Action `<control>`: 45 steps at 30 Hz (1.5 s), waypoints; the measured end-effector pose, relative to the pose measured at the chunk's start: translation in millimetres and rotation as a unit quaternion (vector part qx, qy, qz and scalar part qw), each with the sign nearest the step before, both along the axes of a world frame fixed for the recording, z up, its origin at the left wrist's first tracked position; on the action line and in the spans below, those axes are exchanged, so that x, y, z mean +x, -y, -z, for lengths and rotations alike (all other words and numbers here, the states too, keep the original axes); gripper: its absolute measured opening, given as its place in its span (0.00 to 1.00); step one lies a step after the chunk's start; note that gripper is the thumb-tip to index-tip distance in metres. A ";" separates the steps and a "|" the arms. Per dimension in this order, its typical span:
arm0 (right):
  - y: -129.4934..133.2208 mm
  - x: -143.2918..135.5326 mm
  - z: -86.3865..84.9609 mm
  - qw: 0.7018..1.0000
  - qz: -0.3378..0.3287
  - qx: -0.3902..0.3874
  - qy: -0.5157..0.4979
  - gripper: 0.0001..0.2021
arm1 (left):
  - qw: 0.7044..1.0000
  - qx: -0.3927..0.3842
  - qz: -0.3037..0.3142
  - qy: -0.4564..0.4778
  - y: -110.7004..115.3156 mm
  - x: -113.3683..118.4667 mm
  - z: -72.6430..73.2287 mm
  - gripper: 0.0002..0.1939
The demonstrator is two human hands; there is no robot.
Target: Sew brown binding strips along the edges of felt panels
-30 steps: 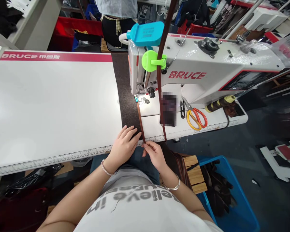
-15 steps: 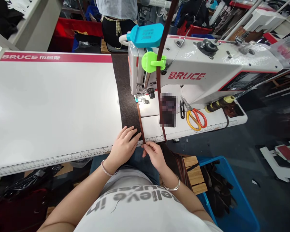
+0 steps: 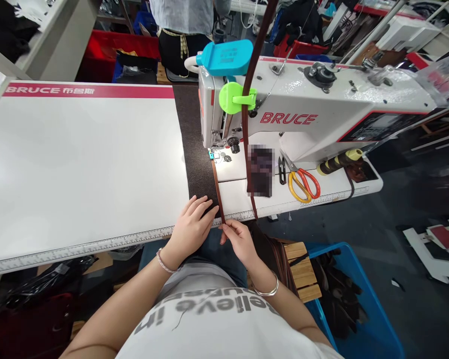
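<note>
A dark brown strip of fabric (image 3: 199,164) runs along the table and under the presser foot of the white sewing machine (image 3: 288,117). My left hand (image 3: 192,223) lies flat on its near end, fingers stretched out. Along the fabric's right edge runs a narrow reddish-brown binding strip (image 3: 218,192). At the table's front edge my right hand (image 3: 238,238) pinches that strip between thumb and fingers. A longer piece of the brown strip hangs from above, passing by the green clip (image 3: 236,97) on the machine head.
On the machine bed lie scissors (image 3: 303,184), black thread snips (image 3: 282,170) and a thread cone (image 3: 339,161). A blue bin (image 3: 374,309) with dark pieces stands low at the right, beside a wooden stool (image 3: 303,271). Across the table is another person (image 3: 181,25).
Both hands keep nearly the same place and grip. The view shifts very slightly; I make out no clear movement of the fabric.
</note>
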State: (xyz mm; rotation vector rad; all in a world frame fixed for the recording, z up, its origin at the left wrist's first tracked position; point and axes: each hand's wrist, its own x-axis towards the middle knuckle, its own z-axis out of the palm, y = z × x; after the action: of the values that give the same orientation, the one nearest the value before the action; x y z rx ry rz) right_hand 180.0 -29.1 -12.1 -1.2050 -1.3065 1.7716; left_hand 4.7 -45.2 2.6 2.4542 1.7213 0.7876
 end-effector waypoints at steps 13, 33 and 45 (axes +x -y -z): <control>0.5 -0.2 0.8 1.000 0.001 0.003 0.000 0.15 | 1.000 0.005 0.002 -0.013 -1.4 -0.7 1.7 0.16; -1.3 -2.9 1.6 1.000 -0.008 0.007 -0.014 0.15 | 0.998 -0.018 0.002 -0.057 -10.9 -8.7 -9.6 0.18; -2.0 -5.0 -3.9 1.000 -0.004 0.007 -0.005 0.15 | 0.995 -0.013 0.002 -0.101 -26.9 -17.8 -13.0 0.21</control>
State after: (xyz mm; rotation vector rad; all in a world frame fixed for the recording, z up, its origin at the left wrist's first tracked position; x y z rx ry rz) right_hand 175.0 -27.1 -8.2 -1.1834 -1.3175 1.7699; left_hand -13.1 -18.3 15.5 2.5971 1.7759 0.5272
